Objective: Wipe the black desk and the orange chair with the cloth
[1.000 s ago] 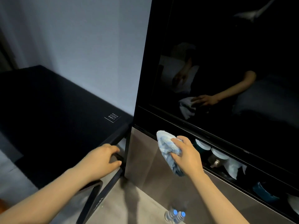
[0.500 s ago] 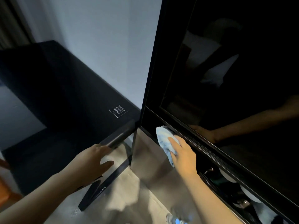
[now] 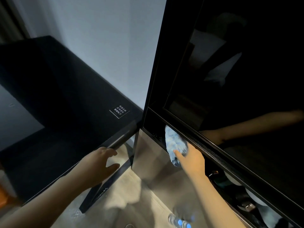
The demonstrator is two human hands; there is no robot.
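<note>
Right hand [image 3: 190, 159] presses a crumpled light-blue cloth [image 3: 175, 144] vs. the dark ledge under the glossy black panel [image 3: 238, 96], fingers laid over the cloth w/ thumb along its lower edge; I read it as a grip on the cloth but fingertips are partly hidden. Left hand [image 3: 100, 163] sits at the front corner edge of the black desk [image 3: 57, 104], fingers loosely curled over the rim, thumb spread below, not closed round anything I can confirm. Desk top is matte black, runs back to a pale grey-blue wall [image 3: 107, 46]; small white-lettered label [image 3: 119, 111] near the desk's right rear corner. Desk leg [image 3: 105, 186] angles down to a beige floor [image 3: 115, 203]. Brushed metal cabinet side [image 3: 148, 153] stands just beside the desk. Panel reflects an arm. Below the ledge, an open shelf w/ dim items, too dark to ID. Two blue-capped bottles [image 3: 179, 222] at bottom, blurred. Sliver of orange [image 3: 3, 195] at far left edge, maybe the chair, can't tell.
</note>
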